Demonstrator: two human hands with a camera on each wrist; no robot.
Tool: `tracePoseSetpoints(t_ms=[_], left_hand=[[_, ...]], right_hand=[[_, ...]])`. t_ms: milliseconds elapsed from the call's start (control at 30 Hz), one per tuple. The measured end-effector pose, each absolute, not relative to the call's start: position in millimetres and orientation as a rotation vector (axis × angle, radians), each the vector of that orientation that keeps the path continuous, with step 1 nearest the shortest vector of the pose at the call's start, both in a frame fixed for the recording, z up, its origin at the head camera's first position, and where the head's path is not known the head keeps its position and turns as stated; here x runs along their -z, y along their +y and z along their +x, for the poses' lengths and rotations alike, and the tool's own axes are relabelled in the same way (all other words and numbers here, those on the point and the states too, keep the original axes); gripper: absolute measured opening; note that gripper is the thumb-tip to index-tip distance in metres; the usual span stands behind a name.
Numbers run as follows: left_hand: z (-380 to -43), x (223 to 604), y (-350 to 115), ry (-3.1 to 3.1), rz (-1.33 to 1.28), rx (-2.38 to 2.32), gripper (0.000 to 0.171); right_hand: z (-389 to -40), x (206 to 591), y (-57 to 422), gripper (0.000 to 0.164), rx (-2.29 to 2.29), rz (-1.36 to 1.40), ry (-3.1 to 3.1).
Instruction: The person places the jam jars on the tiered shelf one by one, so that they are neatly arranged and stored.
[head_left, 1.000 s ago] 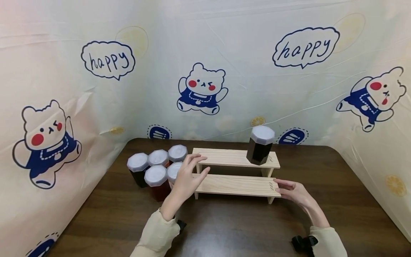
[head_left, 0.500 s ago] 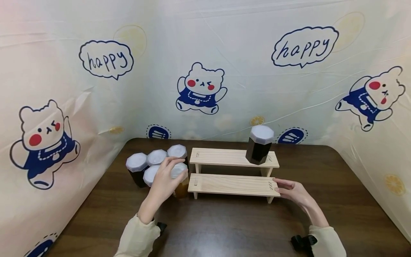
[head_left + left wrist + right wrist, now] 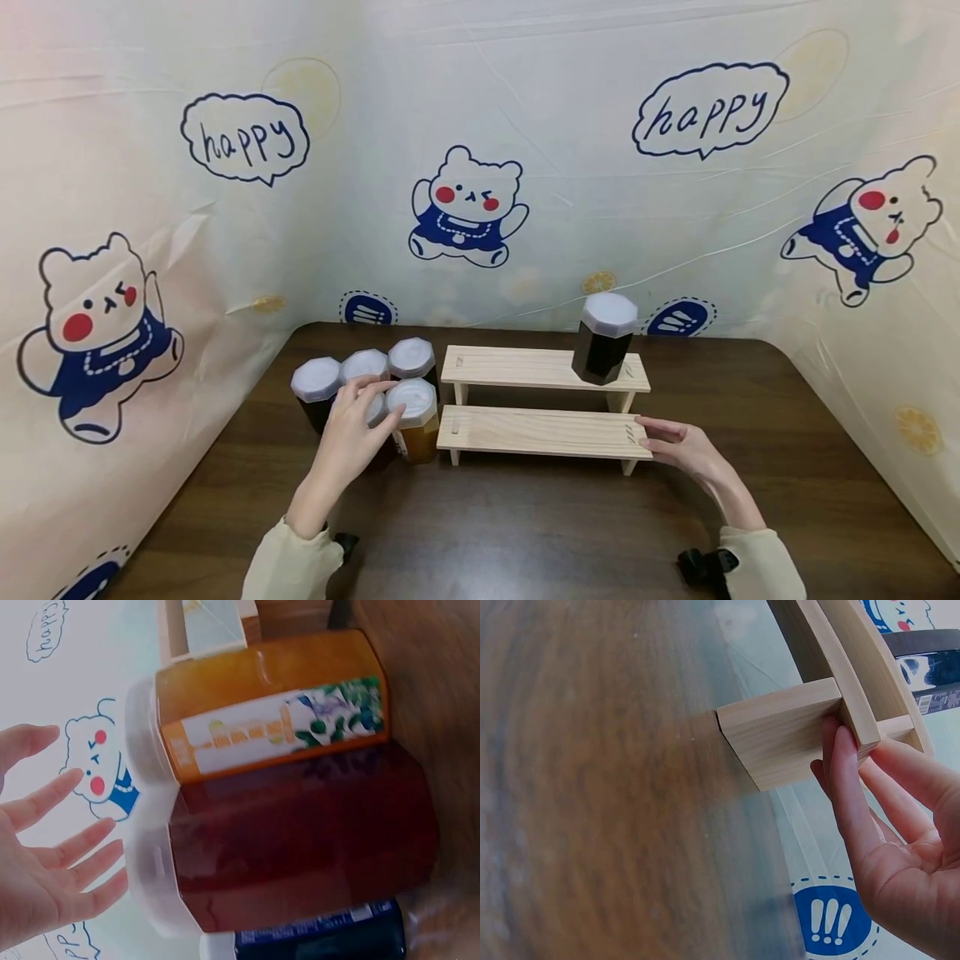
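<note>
My left hand (image 3: 347,435) is over the cluster of jars, fingers spread, by the lid of the dark red jar (image 3: 300,832), which it partly hides in the head view. Beside that jar stands an amber jar (image 3: 417,440) with a floral label. With thumb and fingers, my right hand (image 3: 686,450) pinches the right end of the lower board of a two-step wooden rack (image 3: 540,432). The right wrist view shows the thumb and fingers of the right hand (image 3: 907,825) on either side of the board's end. A dark jar (image 3: 602,357) with a white lid stands on the upper step.
Several more white-lidded jars stand close together left of the rack, including a dark one (image 3: 315,392) at the far left and another (image 3: 411,358) at the back. A printed cloth (image 3: 480,100) hangs behind and beside the brown table (image 3: 540,533).
My left hand has moved left from the rack's left end, past the amber jar, to the dark red jar. My right hand has stayed at the board's end.
</note>
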State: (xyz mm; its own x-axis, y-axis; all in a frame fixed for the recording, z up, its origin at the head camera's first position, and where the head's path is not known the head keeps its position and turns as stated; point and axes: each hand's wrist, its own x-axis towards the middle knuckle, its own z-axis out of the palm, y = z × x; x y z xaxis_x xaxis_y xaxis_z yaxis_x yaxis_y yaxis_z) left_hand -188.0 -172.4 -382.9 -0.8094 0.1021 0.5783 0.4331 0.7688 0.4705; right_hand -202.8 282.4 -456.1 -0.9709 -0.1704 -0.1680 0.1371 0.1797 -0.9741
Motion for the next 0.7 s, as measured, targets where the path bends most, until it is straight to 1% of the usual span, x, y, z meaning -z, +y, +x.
tracePoseSetpoints(t_ms=[367, 700], left_hand=[[-184, 392, -194, -2.443, -0.407, 0.783, 0.031], [-181, 396, -202, -2.521, -0.353, 0.764, 0.034]], right_hand=[[-203, 458, 284, 0.057, 1.849, -0.040, 2.234], [-203, 457, 284, 0.058, 1.857, -0.040, 2.217]])
